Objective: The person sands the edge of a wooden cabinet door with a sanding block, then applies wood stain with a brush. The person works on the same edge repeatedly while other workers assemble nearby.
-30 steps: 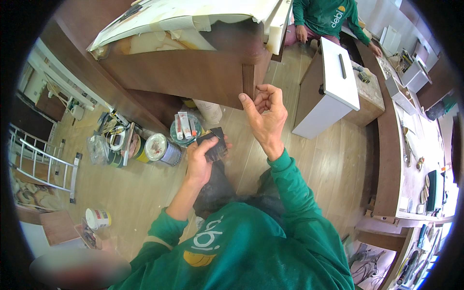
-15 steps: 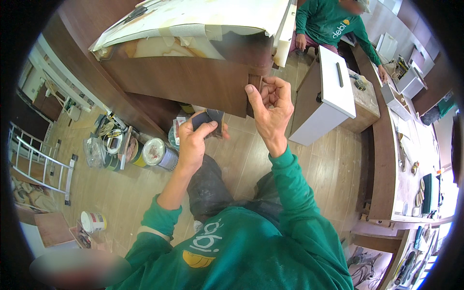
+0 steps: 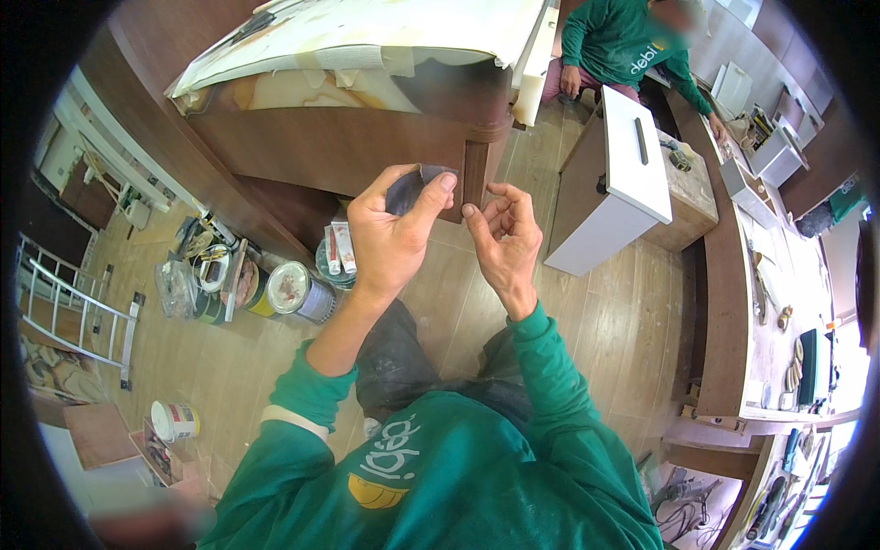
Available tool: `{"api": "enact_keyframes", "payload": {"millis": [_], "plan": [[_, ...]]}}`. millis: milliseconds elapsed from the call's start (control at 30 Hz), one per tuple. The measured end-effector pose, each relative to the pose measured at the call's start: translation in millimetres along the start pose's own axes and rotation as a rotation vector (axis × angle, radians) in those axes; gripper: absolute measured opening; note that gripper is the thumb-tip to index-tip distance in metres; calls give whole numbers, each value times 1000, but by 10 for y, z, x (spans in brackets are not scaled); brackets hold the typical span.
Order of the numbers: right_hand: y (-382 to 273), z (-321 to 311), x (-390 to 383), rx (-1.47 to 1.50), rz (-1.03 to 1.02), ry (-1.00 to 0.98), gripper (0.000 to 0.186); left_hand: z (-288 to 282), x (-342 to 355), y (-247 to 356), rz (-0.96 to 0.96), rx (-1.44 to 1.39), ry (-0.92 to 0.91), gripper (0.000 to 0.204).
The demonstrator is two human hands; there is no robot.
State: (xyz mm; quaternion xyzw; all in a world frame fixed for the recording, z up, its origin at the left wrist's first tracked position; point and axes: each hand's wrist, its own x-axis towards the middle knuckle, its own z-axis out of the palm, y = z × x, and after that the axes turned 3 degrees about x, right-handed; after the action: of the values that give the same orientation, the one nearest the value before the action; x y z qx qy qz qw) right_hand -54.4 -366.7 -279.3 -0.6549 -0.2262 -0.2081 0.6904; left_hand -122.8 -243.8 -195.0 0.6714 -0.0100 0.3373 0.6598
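Note:
My left hand (image 3: 396, 240) is closed on a folded piece of dark sandpaper (image 3: 404, 194), the thumb pressed over it. It is in front of a brown wooden panel (image 3: 348, 147), near the panel's lower right part. At the panel's right end stands a grooved wooden corner post (image 3: 475, 170). By the lower end of that post is my right hand (image 3: 510, 246), its fingers loosely curled and its thumb apart from them. The thumb tip is close to the wood; whether it touches cannot be made out. I see nothing held in this hand.
Paint cans (image 3: 301, 293) and a tub with tubes (image 3: 337, 252) stand on the floor at left, beyond them a ladder (image 3: 81, 307). At right are a white-fronted drawer unit (image 3: 610, 183) and a long workbench (image 3: 733, 339). A co-worker (image 3: 623, 46) sits at the far right.
My left hand has moved up and right with the sandpaper, nearer the corner post. My right hand has slid down along the post to its lower end.

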Motion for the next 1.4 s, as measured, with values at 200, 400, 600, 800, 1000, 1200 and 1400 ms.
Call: {"api": "enact_keyframes", "payload": {"millis": [200,400,600,800,1000,1200,1400], "plan": [[15,-16,-12,46,41,-12,37,133,55,-21,11,26,43,13],[53,-44,-25,25,50,-39,38,214,51,-81,10,5,110,14],[68,-40,-39,52,66,-36,37,361,32,-111,76,-83,232,12],[73,-77,-44,-29,63,-52,37,409,10,-162,66,-14,275,10],[79,-88,-39,-33,71,-62,38,447,79,-81,100,-101,289,10],[110,-67,-57,7,83,-51,38,445,24,-148,78,-63,293,14],[161,-63,-65,16,68,-41,37,451,75,-87,70,-99,283,14]]}}
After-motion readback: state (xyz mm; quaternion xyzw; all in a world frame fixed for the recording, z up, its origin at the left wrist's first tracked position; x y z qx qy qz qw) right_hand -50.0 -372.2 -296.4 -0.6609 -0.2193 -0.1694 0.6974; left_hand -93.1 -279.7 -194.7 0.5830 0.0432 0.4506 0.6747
